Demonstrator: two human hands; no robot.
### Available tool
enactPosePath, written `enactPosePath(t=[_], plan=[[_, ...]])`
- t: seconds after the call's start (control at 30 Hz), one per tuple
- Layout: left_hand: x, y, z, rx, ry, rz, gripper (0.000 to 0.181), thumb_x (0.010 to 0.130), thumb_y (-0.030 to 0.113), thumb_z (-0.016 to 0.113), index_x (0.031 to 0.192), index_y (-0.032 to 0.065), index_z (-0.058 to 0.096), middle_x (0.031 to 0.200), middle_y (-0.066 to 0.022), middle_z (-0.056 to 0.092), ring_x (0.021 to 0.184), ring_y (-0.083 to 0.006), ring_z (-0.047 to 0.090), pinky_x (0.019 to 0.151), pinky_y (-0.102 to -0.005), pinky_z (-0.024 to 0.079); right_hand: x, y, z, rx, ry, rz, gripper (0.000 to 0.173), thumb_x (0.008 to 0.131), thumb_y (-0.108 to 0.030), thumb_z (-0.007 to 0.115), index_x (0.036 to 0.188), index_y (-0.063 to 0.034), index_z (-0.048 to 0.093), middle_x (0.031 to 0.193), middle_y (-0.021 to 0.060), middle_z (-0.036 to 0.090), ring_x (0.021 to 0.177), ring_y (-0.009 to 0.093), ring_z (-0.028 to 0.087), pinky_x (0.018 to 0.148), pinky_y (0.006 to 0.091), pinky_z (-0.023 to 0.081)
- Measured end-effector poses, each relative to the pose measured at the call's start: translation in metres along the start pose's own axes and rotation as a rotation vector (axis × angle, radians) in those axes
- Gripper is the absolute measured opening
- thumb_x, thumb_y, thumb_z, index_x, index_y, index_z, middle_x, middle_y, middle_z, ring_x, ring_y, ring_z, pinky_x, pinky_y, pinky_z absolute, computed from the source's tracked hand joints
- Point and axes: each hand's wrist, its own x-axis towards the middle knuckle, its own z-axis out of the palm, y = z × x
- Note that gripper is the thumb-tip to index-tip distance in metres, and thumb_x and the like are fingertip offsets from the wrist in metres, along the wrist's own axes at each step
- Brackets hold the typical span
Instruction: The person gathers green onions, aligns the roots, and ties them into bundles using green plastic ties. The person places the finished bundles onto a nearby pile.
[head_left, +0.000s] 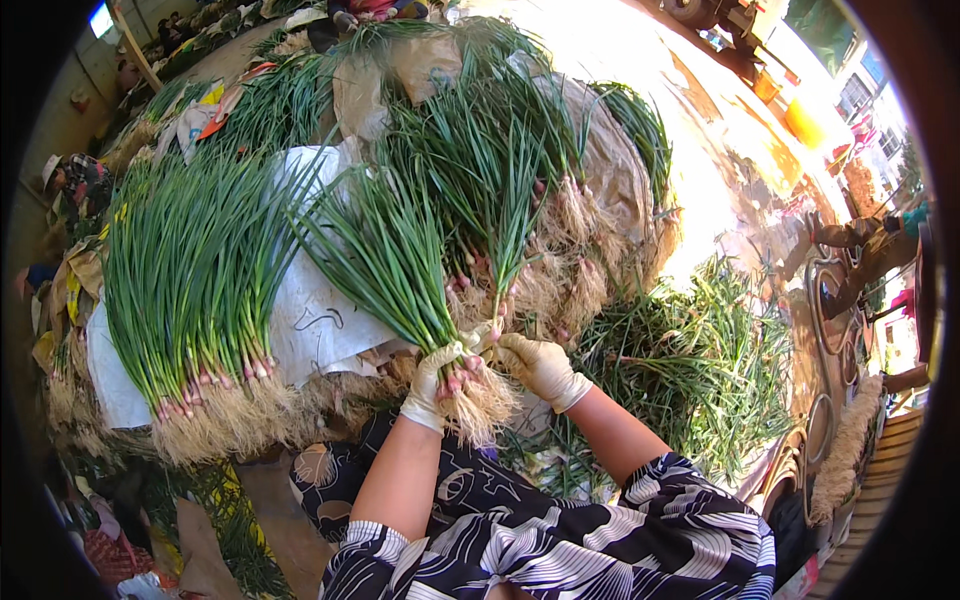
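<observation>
My left hand (431, 382), in a pale thin glove, is closed around a bunch of green onions (405, 270) just above their pinkish bulbs. Pale stringy roots (480, 412) hang below that grip, over my lap. Gloved as well, my right hand (536, 364) pinches a smaller stalk of green onion (499, 304) near its bulb, right beside the bunch. On a white sheet (322, 330) to the left lies a wide row of green onions (202, 277), bulbs and roots towards me. A large heap of onions (465, 150) lies beyond my hands, roots facing right and front.
A pile of loose green leaves (690, 375) lies on the ground to my right. Woven sacking (600, 150) sits under the heap. Another person (79, 184) is at far left, and a person's hand (345, 21) shows at the top. A wheeled vehicle (690, 11) stands top right.
</observation>
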Motion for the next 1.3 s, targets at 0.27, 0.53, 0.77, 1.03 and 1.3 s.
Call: enactPosePath(t=[0.27,0.53,0.77,1.03,1.3], plan=[[-0.012,0.006,0.004,0.086,0.022,-0.013,0.035,0.082,0.014,0.063,0.109,-0.0059,0.055,0.079,-0.0124,0.059,0.048,-0.0041,0.049,0.044,-0.0121,0.041,0.05,0.032,-0.029,1.458,0.196,0.53,0.023,0.091,-0.007,0.053,0.114,-0.0023,0.057,0.088,0.0076,0.065,0.069,0.01,0.057,0.061,0.0207,0.049],[-0.01,-0.001,0.023,0.104,0.027,0.043,0.026,0.081,0.017,0.064,0.095,-0.0046,0.058,0.081,-0.012,0.06,0.044,-0.0027,0.047,0.046,-0.013,0.041,0.063,0.019,0.012,1.138,-0.172,0.771,0.067,0.086,-0.025,0.066,0.14,-0.0162,0.027,0.086,0.0019,0.06,0.069,0.011,0.057,0.051,0.0252,0.043],[-0.005,-0.006,0.021,0.065,-0.11,-0.005,0.043,0.079,0.014,0.064,0.117,-0.0025,0.052,0.107,-0.0189,0.057,0.062,-0.0086,0.055,0.057,-0.0211,0.049,0.072,0.023,0.01,0.992,0.159,0.4,0.052,0.09,-0.01,0.056,0.138,-0.0159,0.036,0.077,0.0022,0.056,0.056,0.01,0.047,0.051,0.0213,0.042],[-0.019,0.012,0.039,0.149,-0.079,0.106,0.051,0.078,0.006,0.06,0.128,0.0014,0.05,0.127,-0.019,0.052,0.069,-0.0084,0.055,0.052,-0.0167,0.047,0.14,0.099,-0.071,0.15,0.32,0.307,0.069,0.084,-0.025,0.064,0.141,-0.0099,0.028,0.129,0.0227,0.045,0.117,0.035,0.046,0.101,0.0378,0.036],[-0.035,0.022,0.071,0.133,0.08,0.128,0.032,0.082,0.007,0.061,0.111,-0.0062,0.055,0.079,-0.013,0.063,0.037,-0.0048,0.046,0.036,-0.0151,0.038,-0.022,0.016,0.047,1.401,-0.707,0.502,0.08,0.083,-0.067,0.043,0.136,-0.0088,0.029,0.125,0.017,0.047,0.049,0.01,0.039,0.056,0.0279,0.043]])
